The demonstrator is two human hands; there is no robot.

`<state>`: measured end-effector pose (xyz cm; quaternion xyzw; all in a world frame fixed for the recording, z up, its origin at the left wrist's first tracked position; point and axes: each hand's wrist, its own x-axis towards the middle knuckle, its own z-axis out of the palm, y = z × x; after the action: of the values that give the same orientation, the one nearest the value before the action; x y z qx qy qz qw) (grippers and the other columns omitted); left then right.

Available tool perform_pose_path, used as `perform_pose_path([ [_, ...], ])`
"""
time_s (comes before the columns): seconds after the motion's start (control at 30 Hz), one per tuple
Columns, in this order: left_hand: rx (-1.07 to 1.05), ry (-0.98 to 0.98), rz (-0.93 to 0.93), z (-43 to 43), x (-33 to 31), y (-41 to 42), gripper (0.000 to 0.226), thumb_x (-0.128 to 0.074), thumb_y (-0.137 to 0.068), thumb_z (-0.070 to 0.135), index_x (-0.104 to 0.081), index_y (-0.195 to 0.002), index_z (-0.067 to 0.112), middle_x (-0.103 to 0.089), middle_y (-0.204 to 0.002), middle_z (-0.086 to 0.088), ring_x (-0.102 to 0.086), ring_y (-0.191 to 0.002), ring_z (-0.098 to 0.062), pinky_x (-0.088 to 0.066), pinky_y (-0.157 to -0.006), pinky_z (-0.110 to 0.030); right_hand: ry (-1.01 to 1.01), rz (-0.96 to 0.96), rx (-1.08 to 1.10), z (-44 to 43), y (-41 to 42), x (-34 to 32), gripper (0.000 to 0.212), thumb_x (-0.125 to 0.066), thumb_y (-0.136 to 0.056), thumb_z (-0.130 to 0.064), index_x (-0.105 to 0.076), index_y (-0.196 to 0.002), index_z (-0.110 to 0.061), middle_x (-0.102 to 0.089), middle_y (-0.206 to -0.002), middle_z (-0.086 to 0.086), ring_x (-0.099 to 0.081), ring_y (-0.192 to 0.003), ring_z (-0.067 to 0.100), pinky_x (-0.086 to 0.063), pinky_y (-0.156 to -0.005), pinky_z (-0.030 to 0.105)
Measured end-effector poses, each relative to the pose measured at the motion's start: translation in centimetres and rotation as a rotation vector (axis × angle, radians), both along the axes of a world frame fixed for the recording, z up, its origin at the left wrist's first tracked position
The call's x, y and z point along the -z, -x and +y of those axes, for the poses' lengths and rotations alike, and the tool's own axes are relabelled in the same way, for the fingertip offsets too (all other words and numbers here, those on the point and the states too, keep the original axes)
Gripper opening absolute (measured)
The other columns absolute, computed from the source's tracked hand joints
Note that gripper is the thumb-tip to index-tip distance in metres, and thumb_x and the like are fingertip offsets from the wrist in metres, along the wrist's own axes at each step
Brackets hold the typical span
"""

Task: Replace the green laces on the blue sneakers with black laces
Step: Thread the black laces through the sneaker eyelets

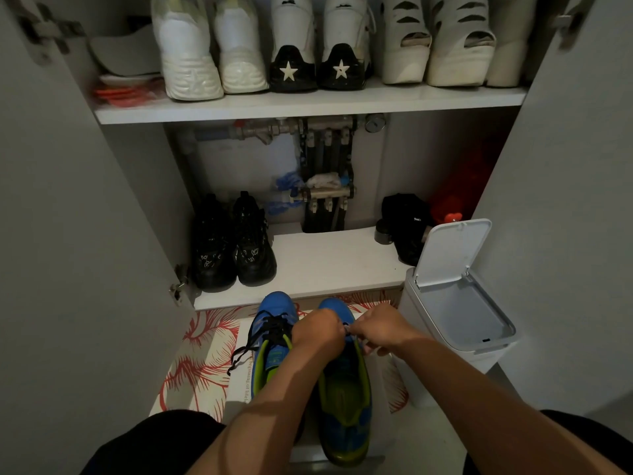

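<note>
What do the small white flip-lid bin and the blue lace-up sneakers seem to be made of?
The white bin looks like matte moulded plastic: smooth, seamless walls and a thin hinged lid. The blue sneakers look synthetic, perhaps mesh or coated fabric, with smooth toes that catch a little light. The exact fabric is unclear.

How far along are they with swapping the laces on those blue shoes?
Done: one sneaker already carries black laces, with the ends loose and untied. In hand: the right hand pinches a lace at the other sneaker, and the left hand curls beside it, its grip hidden. Left: probably finishing that lacing and tying both.
</note>
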<state>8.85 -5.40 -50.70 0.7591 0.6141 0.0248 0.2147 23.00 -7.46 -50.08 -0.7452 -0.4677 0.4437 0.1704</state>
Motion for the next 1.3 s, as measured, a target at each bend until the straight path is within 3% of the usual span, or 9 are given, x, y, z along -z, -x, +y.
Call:
perform_pose_path([
  [0.17, -0.025, 0.007, -0.026, -0.1, -0.1, 0.1, 0.02, -0.053, -0.092, 0.018, -0.07, -0.094, 0.007, -0.069, -0.097, -0.012, -0.066, -0.089, -0.028, -0.044, -0.063, -0.031, 0.005, -0.031, -0.001, 0.2, 0.0, -0.1, 0.02, -0.062, -0.089, -0.011, -0.073, -0.081, 0.003, -0.066, -0.058, 0.011, -0.062, -0.052, 0.02, -0.048, -0.053, 0.025],
  [0.4, -0.081, 0.021, -0.068, -0.2, 0.1, -0.1, 0.02, -0.054, -0.089, 0.016, -0.072, -0.095, 0.011, -0.071, -0.1, -0.008, -0.067, -0.092, -0.025, -0.049, -0.066, -0.03, 0.026, 0.041, 0.053, 0.1, 0.0, -0.2, 0.015, -0.061, -0.089, -0.006, -0.072, -0.088, 0.005, -0.061, -0.057, 0.008, -0.058, -0.049, 0.021, -0.042, -0.053, 0.027],
  [0.7, -0.083, 0.063, -0.103, -0.3, 0.0, -0.5, 0.021, -0.056, -0.091, 0.02, -0.073, -0.093, 0.008, -0.071, -0.099, -0.012, -0.067, -0.093, -0.027, -0.05, -0.071, -0.034, 0.041, 0.092, 0.113, -0.1, 0.3, -0.4, 0.018, -0.056, -0.091, -0.008, -0.063, -0.075, -0.006, -0.062, -0.062, 0.008, -0.054, -0.043, 0.018, -0.036, -0.049, 0.021],
  [0.87, -0.062, 0.109, -0.172, 0.3, 0.0, -0.4, 0.016, -0.059, -0.09, 0.016, -0.072, -0.081, 0.012, -0.071, -0.093, -0.012, -0.068, -0.092, -0.029, -0.049, -0.07, -0.032, -0.005, 0.058, 0.049, -0.6, -0.1, 0.3, 0.023, -0.062, -0.091, -0.012, -0.066, -0.068, -0.011, -0.064, -0.067, 0.009, -0.06, -0.052, 0.016, -0.042, -0.057, 0.027],
  [1.0, 0.044, 0.075, -0.114, 0.6, -0.1, -0.1, 0.014, -0.064, -0.087, 0.016, -0.069, -0.098, 0.009, -0.069, -0.102, -0.012, -0.064, -0.095, -0.027, -0.05, -0.076, -0.035, -0.04, 0.075, 0.039, -0.8, -0.3, 0.7, 0.023, -0.06, -0.092, -0.013, -0.069, -0.071, -0.009, -0.065, -0.068, 0.014, -0.059, -0.057, 0.022, -0.041, -0.055, 0.026],
  [1.1, 0.133, 0.014, -0.043, 0.9, -0.2, 0.7, 0.028, -0.068, -0.084, 0.021, -0.056, -0.109, 0.02, -0.061, -0.114, -0.005, -0.059, -0.102, -0.023, -0.044, -0.075, -0.03, -0.063, 0.143, 0.158, -0.5, -0.6, 0.6, 0.018, -0.05, -0.093, -0.006, -0.064, -0.082, -0.003, -0.066, -0.074, 0.017, -0.064, -0.055, 0.026, -0.047, -0.048, 0.026],
  [1.2, 0.183, 0.06, -0.02, 1.3, -0.3, 1.5, 0.045, -0.065, -0.083, 0.014, -0.05, -0.124, 0.025, -0.056, -0.126, -0.004, -0.056, -0.112, -0.024, -0.049, -0.086, -0.033, -0.14, 0.245, 0.313, -0.3, -1.4, 0.1, 0.017, -0.039, -0.097, -0.008, -0.055, -0.09, -0.006, -0.067, -0.088, 0.017, -0.068, -0.054, 0.029, -0.042, -0.041, 0.024],
  [1.3, 0.212, 0.097, -0.01, 1.3, -1.0, 1.5, 0.053, -0.06, -0.082, 0.012, -0.048, -0.131, 0.029, -0.055, -0.132, -0.004, -0.055, -0.118, -0.026, -0.05, -0.095, -0.037, -0.221, 0.363, 0.332, 0.0, -1.3, -1.0, 0.014, -0.04, -0.101, -0.014, -0.053, -0.099, -0.009, -0.066, -0.093, 0.014, -0.065, -0.055, 0.027, -0.043, -0.041, 0.025],
])
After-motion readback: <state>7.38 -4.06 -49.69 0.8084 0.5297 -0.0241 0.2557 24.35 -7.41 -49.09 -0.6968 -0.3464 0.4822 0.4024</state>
